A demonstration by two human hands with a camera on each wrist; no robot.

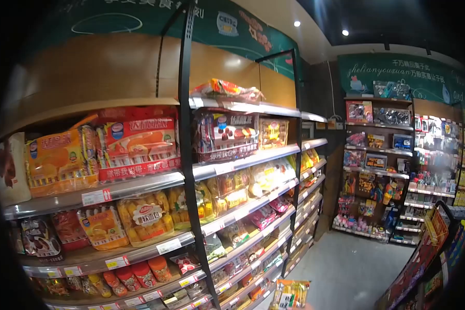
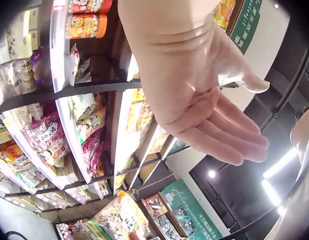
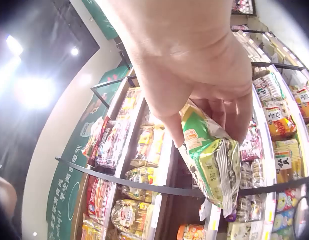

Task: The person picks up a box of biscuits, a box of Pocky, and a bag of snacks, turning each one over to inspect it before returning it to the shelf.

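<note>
My right hand (image 3: 194, 75) grips a plastic snack bag (image 3: 207, 157), thumb on one side and fingers curled behind the other. Green, white and yellow printing covers the bag, and its crimped end points away from the palm. In the head view the same snack bag (image 1: 290, 294) shows at the bottom edge, over the grey floor. The left wrist view also catches the snack bag (image 2: 119, 215) low down, with a fingertip on it. My left hand (image 2: 194, 95) is empty, its fingers loosely extended and thumb apart, beside the shelves.
Long snack shelves (image 1: 134, 187) run along the left, with bagged breads (image 1: 144, 217) and red-lidded jars (image 1: 139, 274). A black upright post (image 1: 186, 103) divides them. Grey floor (image 1: 346, 263) leads to a far toy rack (image 1: 377, 155). Another display (image 1: 418, 258) borders the right.
</note>
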